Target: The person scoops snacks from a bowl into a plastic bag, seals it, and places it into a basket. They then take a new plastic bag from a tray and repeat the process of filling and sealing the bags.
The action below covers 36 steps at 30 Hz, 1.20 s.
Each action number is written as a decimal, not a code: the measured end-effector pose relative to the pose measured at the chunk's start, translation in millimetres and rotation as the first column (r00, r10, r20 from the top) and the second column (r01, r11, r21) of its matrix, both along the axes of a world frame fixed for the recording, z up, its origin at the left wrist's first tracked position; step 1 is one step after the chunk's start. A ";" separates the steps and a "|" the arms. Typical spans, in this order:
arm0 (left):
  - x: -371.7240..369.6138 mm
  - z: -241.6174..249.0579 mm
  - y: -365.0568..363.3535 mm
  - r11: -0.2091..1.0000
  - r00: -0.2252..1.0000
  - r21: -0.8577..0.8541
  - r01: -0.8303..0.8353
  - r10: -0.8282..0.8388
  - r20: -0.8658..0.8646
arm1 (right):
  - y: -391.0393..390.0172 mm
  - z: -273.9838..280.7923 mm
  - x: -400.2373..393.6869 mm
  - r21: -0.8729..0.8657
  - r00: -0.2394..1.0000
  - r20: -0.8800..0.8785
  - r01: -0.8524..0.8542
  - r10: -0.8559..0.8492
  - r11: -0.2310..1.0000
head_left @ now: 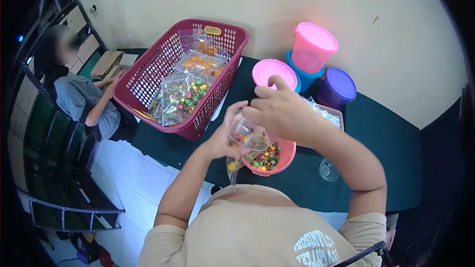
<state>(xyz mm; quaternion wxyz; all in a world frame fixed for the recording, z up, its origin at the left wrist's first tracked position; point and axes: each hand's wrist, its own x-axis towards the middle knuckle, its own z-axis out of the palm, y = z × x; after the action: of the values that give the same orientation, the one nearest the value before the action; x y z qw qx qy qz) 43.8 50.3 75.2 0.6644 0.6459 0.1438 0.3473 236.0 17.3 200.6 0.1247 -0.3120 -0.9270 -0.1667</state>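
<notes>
My left hand [221, 138] is wrapped around a clear plastic bag [233, 164] with some colourful candies inside. Closed fingers of my right hand [277, 111] meet the bag's upper edge; the exact grip is partly hidden. Just below and to the right of the bag is a round pink tub [288, 155] of small green, yellow, red and brown candies [266, 160]. The bag overlaps the tub's left side.
A maroon laundry basket [190, 131] holds several filled bags [185, 96]. Lidded pink [314, 47] and purple [340, 86] containers stand by the wall. Right of the tub are a clear cup [329, 169] and a tray of plastic packets [324, 113]. Another person [84, 94] is at left.
</notes>
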 end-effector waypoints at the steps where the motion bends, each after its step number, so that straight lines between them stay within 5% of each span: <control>1: 0.6 10.5 6.3 0.999 0.998 -0.028 0.047 -0.045 0.048 | 3.3 12.0 0.1 -0.017 0.999 0.031 -0.038 0.038 0.999; 2: 2.1 13.8 14.3 0.999 0.998 -0.027 0.042 -0.041 0.049 | 7.8 21.1 0.8 -0.035 0.995 0.061 -0.075 0.077 0.997; 4: 5.2 16.7 24.7 0.898 0.907 -0.249 0.363 -0.279 0.316 | 19.1 32.1 4.1 -0.159 0.990 0.004 -0.139 0.142 0.977; 7: 13.1 35.1 21.0 0.882 0.893 -0.304 0.360 -0.231 0.386 | 24.0 53.9 9.3 -0.297 0.988 -0.069 -0.149 0.135 0.943; 9: 21.9 37.2 20.3 0.833 0.815 -0.296 0.468 -0.277 0.509 | 21.9 69.3 9.2 -0.354 0.993 -0.009 0.109 -0.120 0.929; 10: 23.4 37.6 20.2 0.834 0.815 -0.296 0.466 -0.275 0.510 | 18.6 77.1 7.6 -0.354 0.993 -0.008 0.107 -0.118 0.929; 12: 25.5 40.0 19.6 0.804 0.800 -0.331 0.494 -0.273 0.534 | 13.4 88.6 5.1 -0.430 0.910 0.047 0.391 -0.412 0.814; 14: 27.0 41.2 17.2 0.793 0.788 -0.347 0.500 -0.252 0.562 | 15.3 89.5 9.8 -0.422 0.916 0.055 0.382 -0.397 0.823; 16: 27.5 39.6 19.1 0.765 0.769 -0.365 0.530 -0.253 0.587 | 14.8 89.9 12.3 -0.588 0.897 -0.272 0.130 -0.347 0.798; 19: 27.9 29.2 26.6 0.685 0.756 -0.461 0.565 -0.206 0.621 | 27.5 70.2 15.3 -0.533 0.825 -0.481 -0.007 -0.296 0.846; 20: 29.0 27.7 26.2 0.681 0.758 -0.465 0.566 -0.208 0.618 | 32.0 59.7 16.3 -0.535 0.821 -0.484 -0.005 -0.302 0.845; 22: 30.1 25.2 23.6 0.725 0.791 -0.496 0.479 -0.111 0.601 | 40.7 44.0 14.0 -0.676 0.777 -0.583 -0.301 -0.237 0.673; 23: 25.8 30.4 18.0 0.766 0.819 -0.450 0.460 -0.170 0.548 | 36.0 47.6 7.0 -0.784 0.783 -0.514 -0.265 -0.349 0.561; 27: 5.2 9.6 35.0 0.784 0.922 -0.521 0.338 -0.165 0.349 | 53.6 3.0 4.2 -0.745 0.815 -0.547 -0.370 -0.192 0.554; 30: -11.9 -12.0 43.3 0.858 0.949 -0.444 0.259 -0.139 0.283 | 48.5 4.6 12.4 -0.614 0.838 -0.544 -0.372 -0.033 0.696; 32: -15.8 18.4 31.3 0.967 0.951 -0.218 0.134 -0.064 0.302 | 44.0 -5.2 28.4 -0.464 0.534 -0.811 -0.340 -0.238 0.818; 34: -37.9 4.8 30.4 0.981 0.965 -0.194 0.020 0.032 0.260 | 37.9 -5.4 47.6 -0.393 0.162 -0.920 -0.420 -0.358 0.818; 36: -64.1 -16.5 25.0 0.983 0.971 -0.163 -0.081 0.115 0.208 | 28.4 -9.2 70.0 -0.407 0.044 -0.906 -0.369 -0.422 0.836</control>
<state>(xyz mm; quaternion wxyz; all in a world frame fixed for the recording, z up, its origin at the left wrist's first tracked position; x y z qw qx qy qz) -20.4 75.3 58.7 0.7057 0.5434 0.1287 0.4360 306.0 45.6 191.4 0.6308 -0.3765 -0.5704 0.3675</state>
